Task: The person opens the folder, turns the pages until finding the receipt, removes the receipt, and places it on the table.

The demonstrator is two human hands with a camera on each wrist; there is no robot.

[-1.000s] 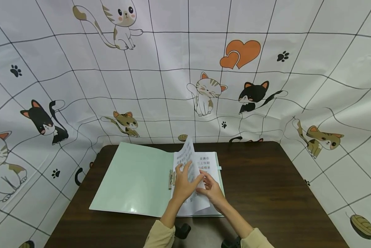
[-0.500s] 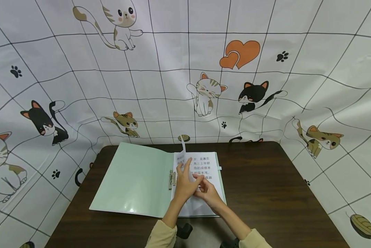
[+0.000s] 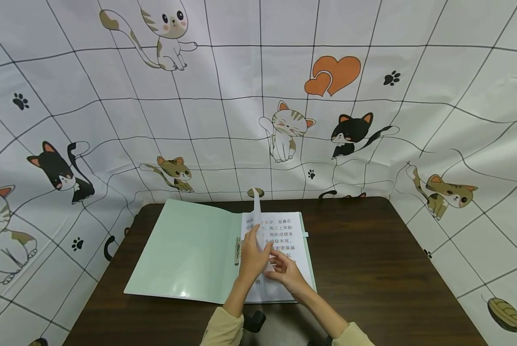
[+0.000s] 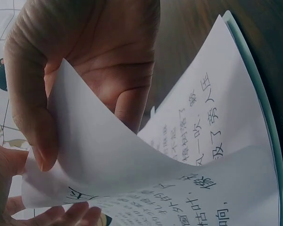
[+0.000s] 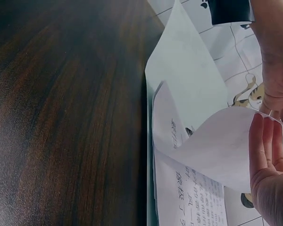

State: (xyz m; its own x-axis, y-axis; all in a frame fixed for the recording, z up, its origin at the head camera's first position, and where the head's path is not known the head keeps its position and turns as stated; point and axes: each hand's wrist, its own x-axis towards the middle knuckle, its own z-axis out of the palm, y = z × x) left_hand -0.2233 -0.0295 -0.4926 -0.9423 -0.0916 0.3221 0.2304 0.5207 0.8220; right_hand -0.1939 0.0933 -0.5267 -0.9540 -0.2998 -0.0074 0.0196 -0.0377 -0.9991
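A pale green ring binder (image 3: 193, 250) lies unfolded on the dark table, its cover to the left. On its right half is a stack of printed paper (image 3: 284, 230), with one sheet (image 3: 257, 211) raised on edge and curved. My left hand (image 3: 252, 257) holds this sheet, thumb on one side and fingers on the other; in the left wrist view the sheet (image 4: 99, 141) bends past the palm. Close by, my right hand (image 3: 289, 276) touches the sheet's edge; its fingers (image 5: 269, 141) look fairly straight in the right wrist view. The fingertips behind the sheet are partly hidden.
Brown table (image 3: 371, 269) surface extends right of the binder. A metal clip (image 3: 238, 251) sits at the binder's spine, and a small tab (image 3: 305, 234) sticks out on the right. A white curtain (image 3: 232, 120) with printed cats hangs behind the table.
The raised sheet has swung left and stands steeper, showing more text on the page beneath. My right hand has shifted slightly left with its fingers spread wider; my left hand stays at the sheet.
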